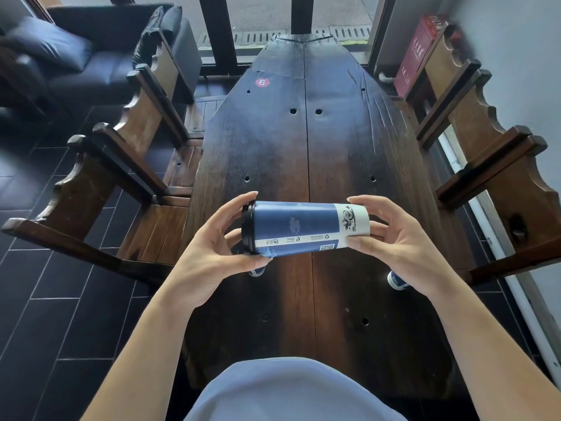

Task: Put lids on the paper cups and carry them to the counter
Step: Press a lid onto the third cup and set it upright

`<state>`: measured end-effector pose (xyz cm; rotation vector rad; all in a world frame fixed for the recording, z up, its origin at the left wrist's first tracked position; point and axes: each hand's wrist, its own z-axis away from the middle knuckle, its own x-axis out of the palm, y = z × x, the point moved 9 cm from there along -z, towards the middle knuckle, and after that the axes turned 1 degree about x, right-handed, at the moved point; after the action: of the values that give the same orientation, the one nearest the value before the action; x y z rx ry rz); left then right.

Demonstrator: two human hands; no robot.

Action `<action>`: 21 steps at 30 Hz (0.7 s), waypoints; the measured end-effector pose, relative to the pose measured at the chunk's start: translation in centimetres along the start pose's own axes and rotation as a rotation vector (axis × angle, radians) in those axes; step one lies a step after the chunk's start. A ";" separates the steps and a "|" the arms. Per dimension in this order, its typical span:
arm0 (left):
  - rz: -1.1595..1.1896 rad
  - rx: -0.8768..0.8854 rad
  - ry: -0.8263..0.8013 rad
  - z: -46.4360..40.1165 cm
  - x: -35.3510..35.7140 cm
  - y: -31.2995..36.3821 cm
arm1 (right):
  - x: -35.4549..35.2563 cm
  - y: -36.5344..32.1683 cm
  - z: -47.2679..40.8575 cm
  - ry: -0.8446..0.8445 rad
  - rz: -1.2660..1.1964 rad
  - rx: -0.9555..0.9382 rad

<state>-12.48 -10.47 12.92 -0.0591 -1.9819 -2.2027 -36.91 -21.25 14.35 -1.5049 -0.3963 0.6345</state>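
A tall blue and white paper cup [303,227] lies sideways in the air above the dark wooden table [303,147]. A black lid [247,227] sits on its left end. My left hand [212,253] curls round the lid end, thumb below and fingers over the top. My right hand [391,238] pinches the white base end between thumb and fingers. Two more blue cups stand on the table, mostly hidden: one cup [257,271] under my left hand, another cup [397,281] under my right wrist.
Wooden chairs [127,165] line the left side and more chairs [485,165] the right. A red number sticker [262,82] marks the far tabletop. A dark sofa [91,50] stands far left, a red box [420,53] far right by the window.
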 end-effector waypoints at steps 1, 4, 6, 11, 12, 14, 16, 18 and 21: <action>-0.005 0.000 0.012 0.0 -0.1 0.0 | 0.1 0.1 0.0 -0.009 0.005 0.007; 0.015 -0.014 0.010 0.2 -0.2 -0.1 | 0.4 0.3 0.0 -0.022 0.035 0.019; 0.027 -0.019 0.001 0.2 -0.2 -0.1 | 0.3 0.3 -0.1 -0.011 0.046 0.027; 0.042 -0.011 0.019 0.3 -0.3 0.1 | 0.2 0.8 -0.1 0.015 0.037 0.062; 0.054 -0.011 0.029 0.3 -0.3 0.2 | 0.2 1.0 -0.1 0.011 0.039 0.072; 0.090 -0.005 0.050 0.3 -0.4 0.4 | 0.4 1.4 0.1 -0.012 0.024 0.112; 0.121 0.012 0.067 0.2 -0.5 0.8 | 0.8 2.0 0.5 -0.040 -0.027 0.162; 0.153 0.027 0.072 0.0 -0.5 1.2 | 1.5 2.3 0.8 -0.082 -0.072 0.187; 0.225 0.042 0.069 -0.6 0.2 1.8 | 2.8 2.5 1.2 -0.154 -0.090 0.217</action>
<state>-12.33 -11.30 14.63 -0.1887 -1.8822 -1.9957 -35.84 -18.73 11.55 -1.2294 -0.4946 0.7015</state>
